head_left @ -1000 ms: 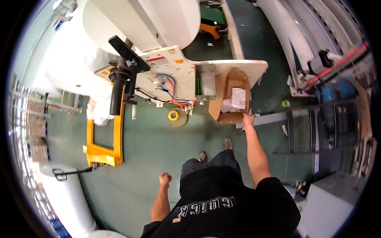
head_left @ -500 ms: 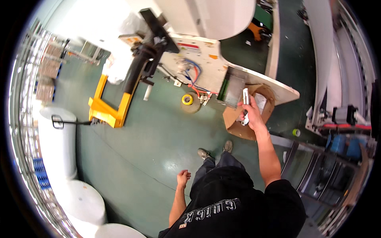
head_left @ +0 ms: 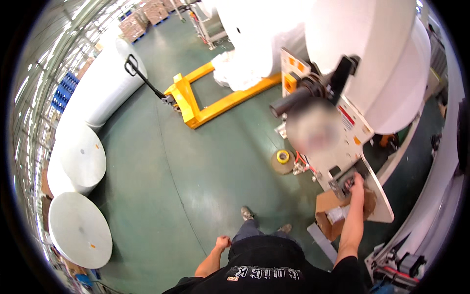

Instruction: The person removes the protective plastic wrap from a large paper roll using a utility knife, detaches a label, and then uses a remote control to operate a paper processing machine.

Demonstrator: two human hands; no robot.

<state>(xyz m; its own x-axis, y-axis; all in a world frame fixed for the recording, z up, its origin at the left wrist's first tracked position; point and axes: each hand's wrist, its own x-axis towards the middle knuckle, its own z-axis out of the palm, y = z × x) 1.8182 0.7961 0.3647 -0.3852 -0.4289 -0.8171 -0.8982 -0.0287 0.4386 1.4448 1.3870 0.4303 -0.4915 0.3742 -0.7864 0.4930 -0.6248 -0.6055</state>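
Head view, seen from above: the right hand [head_left: 357,183] is placed at the open metal tray [head_left: 338,189] fixed to the white machine panel [head_left: 379,193]. Its fingers are bent around or against something dark inside the tray; whether they are pinched on it or merely laid beside it cannot be told, as the detail is small and partly hidden. Just beside the tray, an open cardboard box [head_left: 321,202] is crossed by the right forearm; a white packet [head_left: 336,214] is contained in it. The left hand [head_left: 223,242] is held near the thigh, well apart from the tray, with its fingers folded in toward the palm. Near the panel's lower edge, a yellow tape roll [head_left: 282,156] is laid on a round brownish disc [head_left: 280,169]. A dark cylindrical bar [head_left: 293,102] is mounted above the panel. Farther off, a yellow pallet truck [head_left: 188,105] is parked on the green floor [head_left: 142,215], with white sheeting [head_left: 235,73] lying by its forks. Large white rolls [head_left: 81,230] are lined up along the left side.
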